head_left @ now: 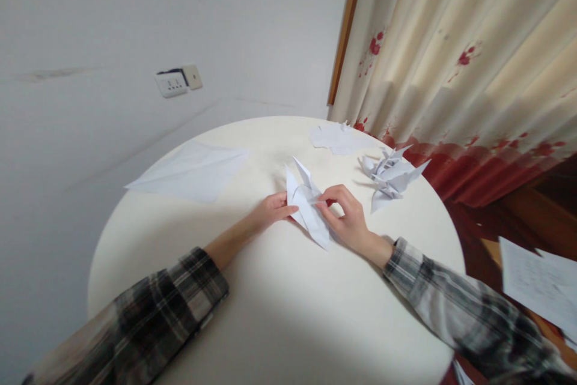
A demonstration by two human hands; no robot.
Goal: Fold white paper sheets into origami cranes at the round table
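Note:
Near the middle of the round white table, a folded white paper figure (308, 214) with pointed tips, like an origami crane, is held between both hands. My left hand (273, 209) grips its left edge, thumb on top and fingers mostly hidden behind it. My right hand (345, 215) pinches a flap on its right side between thumb and fingertips. Two narrow points of the paper stick up at the far end, and a broad pointed part reaches toward me.
On the table (270, 319), a creased paper sheet (189, 172) lies at left and torn-looking paper (338, 137) at the back. Several folded paper figures (390, 178) cluster at right. Written sheets (536, 277) lie beyond the right edge. A wall socket (171, 83) and curtain (451, 72) are behind.

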